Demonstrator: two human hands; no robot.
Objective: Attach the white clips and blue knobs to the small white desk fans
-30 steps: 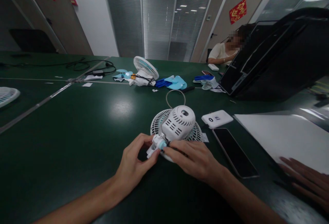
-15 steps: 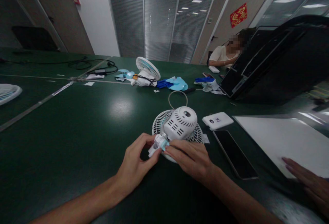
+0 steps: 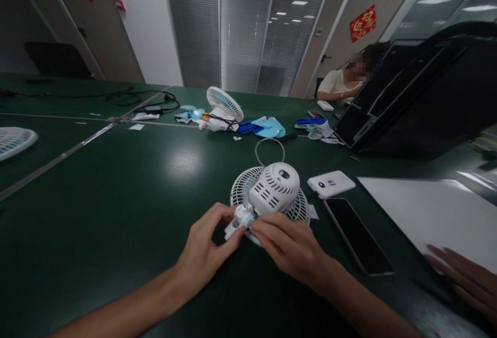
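Note:
A small white electric fan lies grille down on the green table, its vented motor housing facing up. At its near left side is a white clip bracket with a light-blue knob. My left hand grips the bracket between thumb and fingers. With thumb and fingertips, my right hand pinches the light-blue knob; the fingers hide part of it. The slotted grille shows around the housing, and a thin pale cable loop stands behind it.
To the right lie a white power bank, a black phone and a white board with another person's hand on it. Farther back are a second fan, blue fan blades, gloves and a large black case.
My right hand's fingers have shifted slightly around the knob, with the wrist turned a little. The fan stays in place. The view has moved slightly, and the other person's hand has shifted on the board.

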